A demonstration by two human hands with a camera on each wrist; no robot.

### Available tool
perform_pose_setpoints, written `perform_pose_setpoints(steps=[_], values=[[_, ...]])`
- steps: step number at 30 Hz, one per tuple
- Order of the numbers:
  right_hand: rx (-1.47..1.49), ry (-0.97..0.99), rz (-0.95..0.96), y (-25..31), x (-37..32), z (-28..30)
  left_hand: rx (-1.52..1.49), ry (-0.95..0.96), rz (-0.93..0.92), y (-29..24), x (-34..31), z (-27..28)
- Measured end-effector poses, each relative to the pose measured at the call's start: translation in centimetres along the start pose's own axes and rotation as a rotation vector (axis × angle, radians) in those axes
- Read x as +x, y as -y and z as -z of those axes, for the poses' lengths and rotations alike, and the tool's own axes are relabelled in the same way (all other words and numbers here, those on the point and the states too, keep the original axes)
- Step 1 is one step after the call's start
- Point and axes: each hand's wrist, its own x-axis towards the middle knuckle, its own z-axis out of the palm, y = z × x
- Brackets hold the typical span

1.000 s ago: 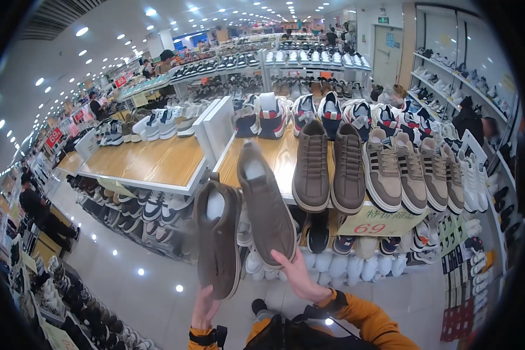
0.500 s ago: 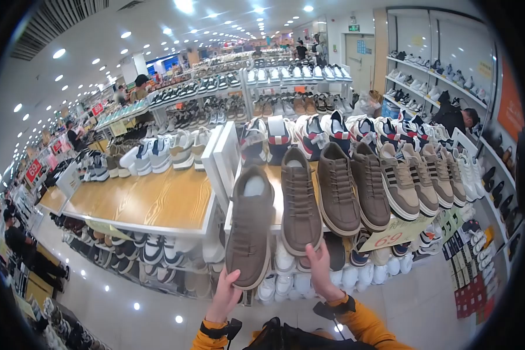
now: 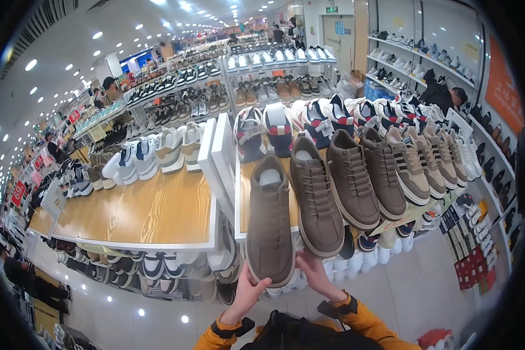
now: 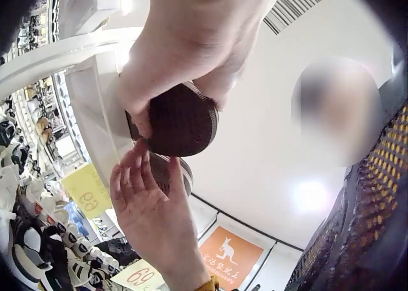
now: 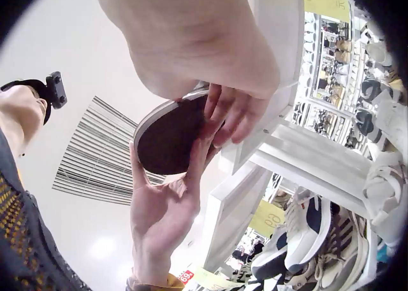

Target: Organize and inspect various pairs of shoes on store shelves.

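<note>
A brown lace-up shoe points its toe at me over the front of the display table. My left hand grips its toe, thumb on top and fingers beneath the dark sole. Beside it, a matching brown shoe sits to the right with its toe over the edge. My right hand is below that toe, its fingers loosely extended at the first shoe's sole. Another brown pair stands further right, then beige-and-brown striped sneakers.
White, navy and red sneakers line the back of the table. A white divider separates it from a wood-topped table on the left. More shoes fill the lower shelves. A person bends near the right wall shelves.
Both shoes have moved forward from in front of the table to its edge, lining up left of the other brown pair. The right hand has moved from the second shoe's toe toward the first.
</note>
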Motion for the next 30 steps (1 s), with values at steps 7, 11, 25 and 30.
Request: perform_pose_setpoints(steps=[7,11,25,30], values=[[-0.145,-0.029,0.051,0.2,-0.1,-0.4,-0.007,-0.015,-0.176,0.2,2.8,-2.5],[-0.201,0.157,-0.057,0.1,-0.2,1.6,0.125,-0.077,-0.215,1.1,3.4,-2.3],[-0.264,0.308,-0.012,2.2,0.8,10.2,0.816,-0.527,-0.53,2.8,2.4,-8.0],[-0.063,0.457,-0.114,4.4,1.6,10.2,0.899,-0.628,-0.629,4.2,3.0,-8.1]])
